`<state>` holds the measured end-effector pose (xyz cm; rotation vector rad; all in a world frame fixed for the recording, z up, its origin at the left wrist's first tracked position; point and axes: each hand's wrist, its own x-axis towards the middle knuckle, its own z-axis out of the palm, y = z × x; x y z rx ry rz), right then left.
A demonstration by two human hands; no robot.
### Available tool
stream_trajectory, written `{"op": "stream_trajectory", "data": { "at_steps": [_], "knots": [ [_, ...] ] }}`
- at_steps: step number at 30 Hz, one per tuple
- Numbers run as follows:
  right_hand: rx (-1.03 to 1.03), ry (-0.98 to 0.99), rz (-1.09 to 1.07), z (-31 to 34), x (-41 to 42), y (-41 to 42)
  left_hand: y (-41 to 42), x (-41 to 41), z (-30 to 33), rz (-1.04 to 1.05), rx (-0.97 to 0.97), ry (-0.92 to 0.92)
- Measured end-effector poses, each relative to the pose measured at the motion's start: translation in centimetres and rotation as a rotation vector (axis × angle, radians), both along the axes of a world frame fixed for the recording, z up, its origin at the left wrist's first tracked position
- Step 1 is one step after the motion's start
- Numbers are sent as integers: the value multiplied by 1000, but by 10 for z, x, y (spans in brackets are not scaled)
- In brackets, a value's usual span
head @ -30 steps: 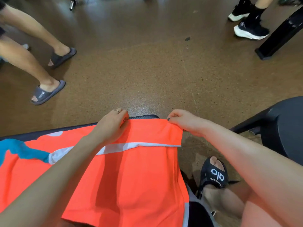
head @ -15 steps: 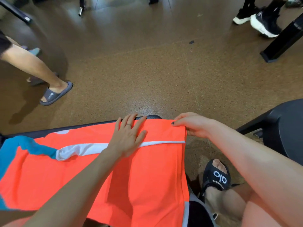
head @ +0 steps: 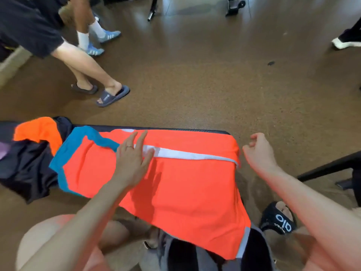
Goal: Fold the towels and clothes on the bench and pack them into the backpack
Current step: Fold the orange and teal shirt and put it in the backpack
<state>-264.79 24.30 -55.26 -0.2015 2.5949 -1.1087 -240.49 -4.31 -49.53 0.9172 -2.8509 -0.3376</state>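
While dark clothes point(head: 29, 165) lie heaped left of the orange garment point(head: 185, 188) spread across the bench point(head: 175, 130), we press our left hand point(head: 132, 161) flat on it, and our right hand point(head: 257, 151), loosely curled, holds nothing just beyond its right edge.

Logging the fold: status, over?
Left hand flat on orange garment. Right hand off it, loosely curled, empty. Dark clothes heaped at left.
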Motion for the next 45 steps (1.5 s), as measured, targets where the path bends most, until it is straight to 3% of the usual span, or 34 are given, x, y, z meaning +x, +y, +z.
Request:
{"op": "stream_trajectory", "data": {
  "at_steps": [5, 9, 12, 18, 24, 31, 35, 40, 45],
  "knots": [
    [-116, 472, 407, 35, 101, -19, -44, 111, -3, 554, 139, 119],
    [-81, 491, 734, 46, 177, -50, -48, 161, -16, 897, 432, 210],
    [43, 461, 896, 43, 221, -82, -50, 179, -31, 1050, 760, 419],
    [32, 189, 936, 41, 278, -130, -79, 193, -54, 1089, 1153, 643],
    [38, -104, 915, 36, 308, -165, -100, 197, -61, 1048, 1224, 749],
    [-25, -377, 695, 24, 334, -193, -96, 218, -67, 943, 1243, 593],
    [-7, -487, 687, 17, 345, -196, -80, 230, -65, 898, 1202, 440],
    [0, -495, 724, 18, 363, -200, -71, 246, -53, 946, 1168, 345],
    [12, -245, 832, 22, 391, -209, -61, 252, -29, 876, 1160, 288]
  ]
}}
